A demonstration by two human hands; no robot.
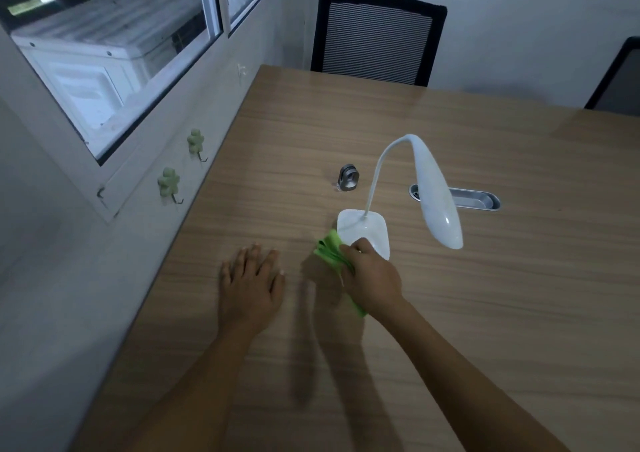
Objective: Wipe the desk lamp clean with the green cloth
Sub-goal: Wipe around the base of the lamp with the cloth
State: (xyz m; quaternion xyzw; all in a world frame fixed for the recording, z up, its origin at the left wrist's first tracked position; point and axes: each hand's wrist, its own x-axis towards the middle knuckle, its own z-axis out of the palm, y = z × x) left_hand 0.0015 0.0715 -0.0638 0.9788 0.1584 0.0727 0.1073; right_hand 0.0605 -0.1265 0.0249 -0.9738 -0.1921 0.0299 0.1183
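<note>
A white desk lamp stands on the wooden table, with a square base (363, 228), a thin curved neck and a long head (436, 195) drooping to the right. My right hand (372, 278) is shut on the bunched green cloth (330, 249) and presses it against the near left edge of the base. Part of the cloth hangs out below my wrist. My left hand (251, 282) lies flat on the table with its fingers spread, to the left of the lamp and holding nothing.
A small metal clip-like object (349, 178) sits behind the lamp. A metal cable grommet (474, 198) is set into the table (485, 295) behind the lamp head. Two black chairs (377, 36) stand at the far edge. Wall with green hooks (169, 182) runs along the left.
</note>
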